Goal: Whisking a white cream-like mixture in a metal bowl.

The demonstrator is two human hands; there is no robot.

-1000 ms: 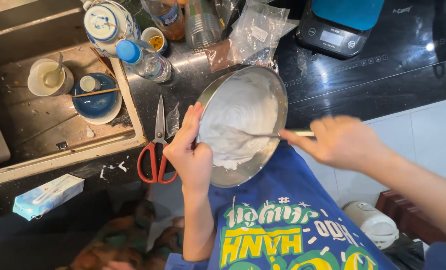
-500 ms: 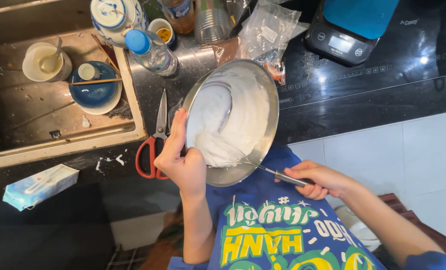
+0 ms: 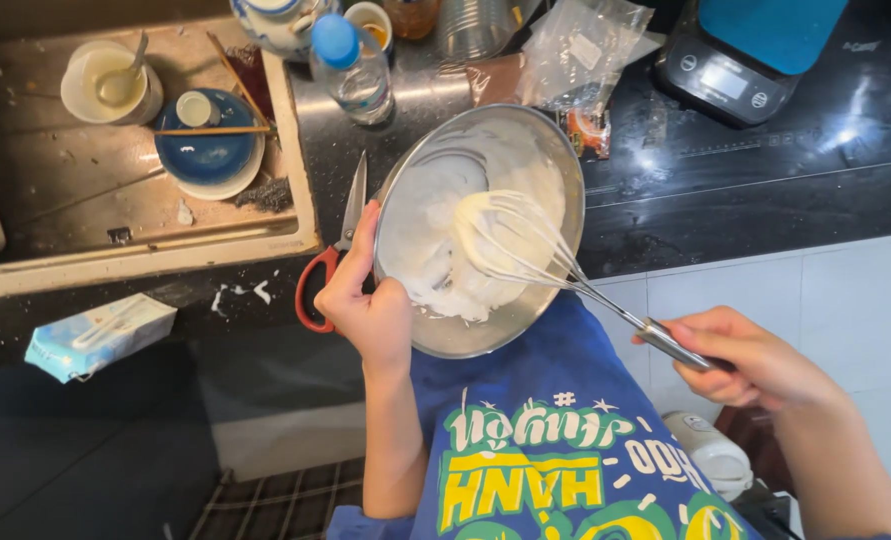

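Observation:
My left hand [image 3: 363, 303] grips the near left rim of a steel mixing bowl [image 3: 553, 190] tilted toward me at the counter's edge. White whipped cream [image 3: 427, 240] coats its inside. My right hand [image 3: 750, 358] holds the metal handle of a wire whisk [image 3: 525, 248]; the whisk head is lifted over the bowl with white cream clinging to its wires.
Red-handled scissors [image 3: 327, 262] lie left of the bowl. A sink [image 3: 295, 235] holds a blue bowl [image 3: 208, 150] with chopsticks and a white cup [image 3: 110, 82]. A water bottle [image 3: 350, 68], a plastic bag [image 3: 580, 55] and a kitchen scale [image 3: 730, 60] stand behind. A small blue carton [image 3: 98, 335] lies at the left.
The whisk has gone from lying low in the cream to being raised, its cream-coated head now showing above the bowl. My right hand has drawn back to the right. My left hand keeps its hold.

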